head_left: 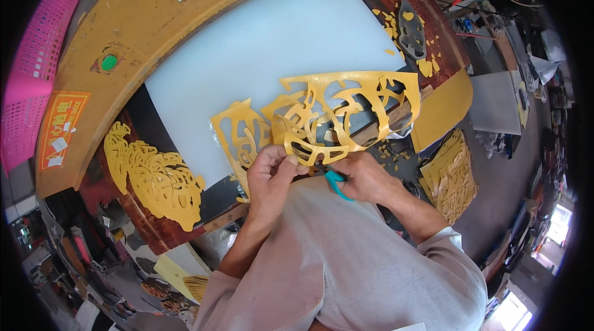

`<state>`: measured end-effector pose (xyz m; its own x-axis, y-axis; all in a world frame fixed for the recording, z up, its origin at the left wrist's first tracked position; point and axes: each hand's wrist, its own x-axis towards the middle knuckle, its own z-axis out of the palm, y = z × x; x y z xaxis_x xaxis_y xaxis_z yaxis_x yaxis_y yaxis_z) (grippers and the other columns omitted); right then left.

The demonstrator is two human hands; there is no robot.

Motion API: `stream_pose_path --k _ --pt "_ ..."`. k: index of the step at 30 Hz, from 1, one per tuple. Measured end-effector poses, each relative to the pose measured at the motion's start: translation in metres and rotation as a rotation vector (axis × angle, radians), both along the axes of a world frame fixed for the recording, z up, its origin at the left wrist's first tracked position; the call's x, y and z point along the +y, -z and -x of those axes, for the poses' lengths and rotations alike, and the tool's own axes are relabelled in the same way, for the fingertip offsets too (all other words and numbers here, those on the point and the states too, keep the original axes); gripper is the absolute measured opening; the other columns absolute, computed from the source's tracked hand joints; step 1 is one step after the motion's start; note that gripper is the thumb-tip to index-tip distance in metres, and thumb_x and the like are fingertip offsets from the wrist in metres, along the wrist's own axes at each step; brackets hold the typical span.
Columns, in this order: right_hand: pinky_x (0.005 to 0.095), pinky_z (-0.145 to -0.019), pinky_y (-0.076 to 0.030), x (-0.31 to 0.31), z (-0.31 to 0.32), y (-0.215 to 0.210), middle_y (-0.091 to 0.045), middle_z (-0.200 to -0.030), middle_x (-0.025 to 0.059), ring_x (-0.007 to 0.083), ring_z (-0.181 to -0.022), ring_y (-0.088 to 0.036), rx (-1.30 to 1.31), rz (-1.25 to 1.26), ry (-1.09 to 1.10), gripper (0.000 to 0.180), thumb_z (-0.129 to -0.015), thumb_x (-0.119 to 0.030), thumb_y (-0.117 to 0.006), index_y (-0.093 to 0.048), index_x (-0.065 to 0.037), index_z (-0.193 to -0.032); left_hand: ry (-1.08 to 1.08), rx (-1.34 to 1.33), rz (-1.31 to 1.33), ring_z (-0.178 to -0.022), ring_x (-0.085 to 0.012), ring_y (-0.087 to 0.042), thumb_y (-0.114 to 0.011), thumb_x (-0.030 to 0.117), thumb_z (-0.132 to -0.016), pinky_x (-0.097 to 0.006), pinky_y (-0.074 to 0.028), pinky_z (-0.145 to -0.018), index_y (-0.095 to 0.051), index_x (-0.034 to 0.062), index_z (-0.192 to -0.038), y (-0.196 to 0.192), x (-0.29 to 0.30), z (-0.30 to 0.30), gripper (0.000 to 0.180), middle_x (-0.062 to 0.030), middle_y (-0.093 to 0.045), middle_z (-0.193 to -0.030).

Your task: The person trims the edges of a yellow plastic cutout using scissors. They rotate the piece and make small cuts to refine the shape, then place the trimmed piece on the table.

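Left hand [272, 167] pinches yellow cutout sheet [346, 111], long axis left-right.

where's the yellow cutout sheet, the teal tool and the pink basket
yellow cutout sheet [346, 114], head view, on a strip near its middle
teal tool [336, 182], head view, on the handle below the right hand
pink basket [37, 71], head view, on its mesh wall
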<state>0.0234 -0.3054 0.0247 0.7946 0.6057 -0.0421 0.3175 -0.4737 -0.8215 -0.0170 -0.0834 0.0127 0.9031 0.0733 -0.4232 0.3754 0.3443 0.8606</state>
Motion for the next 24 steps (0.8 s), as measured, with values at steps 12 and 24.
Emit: stream_pose_path --k 12,24 --pt "0.0425 -0.065 -0.052 -0.004 -0.005 -0.009 -0.062 -0.080 0.0152 0.0348 -0.072 -0.063 0.132 0.072 -0.074 0.017 -0.082 -0.002 -0.072 -0.063 0.002 -0.095 0.059 0.078 0.136 -0.085 -0.0149 -0.073 -0.064 0.008 -0.104 -0.030 -0.061 -0.081 -0.064 -0.0024 -0.114 0.006 0.002 0.000 0.014 -0.0103 -0.075 -0.100" --pt "0.0437 -0.062 -0.050 -0.007 -0.007 -0.009 -0.060 -0.075 0.0147 0.0356 -0.067 -0.061 0.154 0.095 -0.099 0.015 -0.082 -0.003 -0.071 -0.061 0.002 -0.092 0.066 0.108 0.189 -0.085 -0.0153 -0.074 -0.061 0.006 -0.104 -0.031 -0.062 -0.082 -0.064 -0.0021 -0.115 0.008 0.006 0.000 0.013 -0.0097 -0.075 -0.101"
